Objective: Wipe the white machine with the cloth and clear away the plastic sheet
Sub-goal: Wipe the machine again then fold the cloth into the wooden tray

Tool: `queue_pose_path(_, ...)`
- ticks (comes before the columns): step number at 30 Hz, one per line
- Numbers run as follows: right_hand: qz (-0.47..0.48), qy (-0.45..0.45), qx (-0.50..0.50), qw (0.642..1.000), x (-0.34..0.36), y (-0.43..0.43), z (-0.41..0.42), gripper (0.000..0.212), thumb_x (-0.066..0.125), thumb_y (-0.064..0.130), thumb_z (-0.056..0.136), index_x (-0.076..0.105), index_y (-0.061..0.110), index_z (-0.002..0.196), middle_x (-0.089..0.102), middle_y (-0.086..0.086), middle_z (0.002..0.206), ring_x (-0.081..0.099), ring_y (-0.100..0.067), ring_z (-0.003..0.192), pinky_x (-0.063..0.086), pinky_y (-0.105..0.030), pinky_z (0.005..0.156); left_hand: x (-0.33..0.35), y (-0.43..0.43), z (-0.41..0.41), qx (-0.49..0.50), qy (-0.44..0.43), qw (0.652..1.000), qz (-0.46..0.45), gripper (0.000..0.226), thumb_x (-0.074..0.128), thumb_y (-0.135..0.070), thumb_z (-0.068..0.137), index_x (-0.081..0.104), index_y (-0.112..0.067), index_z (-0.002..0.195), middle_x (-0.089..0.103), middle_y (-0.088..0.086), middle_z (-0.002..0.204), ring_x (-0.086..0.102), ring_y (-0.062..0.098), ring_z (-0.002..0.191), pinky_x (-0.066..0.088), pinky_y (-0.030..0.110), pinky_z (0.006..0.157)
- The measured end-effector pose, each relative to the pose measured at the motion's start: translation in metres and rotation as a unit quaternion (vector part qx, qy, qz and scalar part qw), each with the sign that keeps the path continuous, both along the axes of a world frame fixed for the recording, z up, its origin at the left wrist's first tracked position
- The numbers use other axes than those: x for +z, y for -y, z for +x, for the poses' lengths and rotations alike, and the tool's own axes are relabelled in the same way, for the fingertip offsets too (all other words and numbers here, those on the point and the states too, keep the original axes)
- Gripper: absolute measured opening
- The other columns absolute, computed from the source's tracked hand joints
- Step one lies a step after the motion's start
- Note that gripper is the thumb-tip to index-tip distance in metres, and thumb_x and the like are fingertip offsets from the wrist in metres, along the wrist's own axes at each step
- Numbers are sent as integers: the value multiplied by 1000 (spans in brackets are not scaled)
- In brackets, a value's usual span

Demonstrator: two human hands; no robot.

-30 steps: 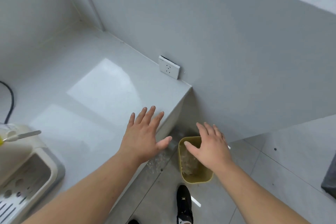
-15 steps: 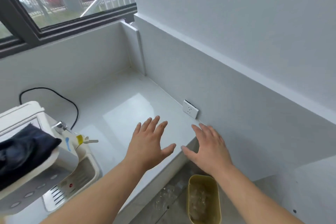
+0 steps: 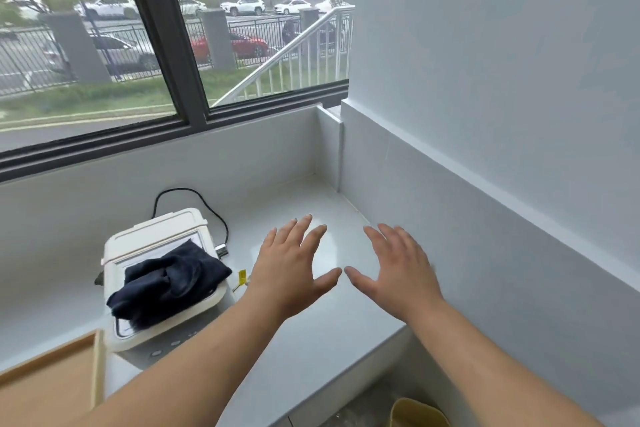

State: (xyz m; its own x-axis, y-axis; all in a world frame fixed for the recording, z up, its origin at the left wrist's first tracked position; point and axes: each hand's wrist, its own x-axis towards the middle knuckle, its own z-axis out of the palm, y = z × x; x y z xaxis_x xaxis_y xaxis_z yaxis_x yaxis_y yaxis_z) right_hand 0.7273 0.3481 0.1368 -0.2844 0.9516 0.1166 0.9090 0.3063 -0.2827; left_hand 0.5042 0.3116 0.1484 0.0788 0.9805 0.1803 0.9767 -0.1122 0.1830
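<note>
The white boxy plastic machine point(image 3: 162, 274) is seen standing on the pale grey surface point(image 3: 304, 340), at its left part below the dark-framed window point(image 3: 166, 45). A crumpled dark navy cloth point(image 3: 169, 282) is draped over the machine's sloping top, covering most of the front of the lid. At the far left corner, the edge of a light wooden tray point(image 3: 52, 381) is seen, just beside the machine's base. A black cord point(image 3: 194, 198) is looped behind the machine, against the low grey back wall. A small yellow tag point(image 3: 242, 277) is seen at the machine's right side. To the right of it, the left hand point(image 3: 291, 274) is held flat above the surface, its grip released, with fingers spread and nothing held. Just beside it, thumbs nearly touching, the right hand point(image 3: 398, 277) is held the same way, its grip likewise released and empty. At the bottom right, below the surface's edge, the rim of a yellow-green plastic bin point(image 3: 415, 412) is seen on the floor. Clear crinkled plastic point(image 3: 349, 414) appears to lie just left of it, though this cannot be told with certainty.
</note>
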Motion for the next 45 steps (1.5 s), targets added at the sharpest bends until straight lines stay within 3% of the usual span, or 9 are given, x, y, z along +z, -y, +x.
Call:
queue_pose_path(10,27,-10,100,995,34,3,-115,95,31,86,82,27,33,162,28,-1,170,15,-27,159,17,-46,128,28,39,-101,82,-22,996,19,86,36,-80,90,31,-33,161,18,-1,175,14,23,160,10,48,130)
queue_pose_path(15,42,1,147,988,42,11,-169,94,31,85,83,28,33,162,30,2,170,18,-27,158,17,-45,127,35,61,-152,111,-44,993,8,80,40,-79,88,46,-30,152,25,0,173,14,23,160,7,48,129)
queue_pose_path(19,40,7,173,984,42,20,-207,91,33,84,84,33,35,160,38,8,165,23,-26,156,18,-44,126,32,82,-191,138,-55,989,-14,80,38,-77,88,47,-29,151,28,-2,172,14,23,160,5,47,129)
queue_pose_path(22,55,15,193,979,40,27,-233,82,37,81,87,44,33,153,55,10,150,41,-25,143,29,-44,121,28,95,-216,147,-58,987,-28,76,39,-76,89,51,-28,147,40,-4,165,22,24,158,12,47,129)
queue_pose_path(25,51,40,207,976,39,33,-255,75,38,78,88,52,32,146,64,9,131,53,-22,124,41,-39,106,26,104,-235,127,-51,990,-30,66,40,-75,88,61,-28,129,62,-7,139,44,21,140,30,39,119)
queue_pose_path(30,31,114,201,973,38,41,-283,51,39,65,93,65,29,118,67,5,105,57,-24,104,46,-38,87,24,114,-254,102,-15,994,-44,43,47,-65,94,63,-31,114,69,-9,115,59,18,114,46,35,98)
queue_pose_path(34,18,112,186,976,38,43,-293,40,44,55,98,68,29,116,68,3,105,58,-25,103,48,-40,88,26,114,-264,99,2,994,-38,27,45,-47,101,61,-25,103,70,-4,106,61,24,106,50,41,88)
queue_pose_path(39,13,95,177,980,41,42,-293,27,50,46,97,67,29,109,66,4,103,58,-25,102,49,-39,87,33,109,-272,129,79,988,-11,25,42,-49,104,51,-28,94,71,-3,96,65,31,89,52,41,69)
queue_pose_path(45,-4,38,180,983,51,40,-295,25,46,31,98,66,25,113,62,1,106,54,-25,104,46,-40,90,48,96,-272,135,185,973,34,16,46,-44,102,59,-36,109,71,-13,103,65,23,94,52,38,74)
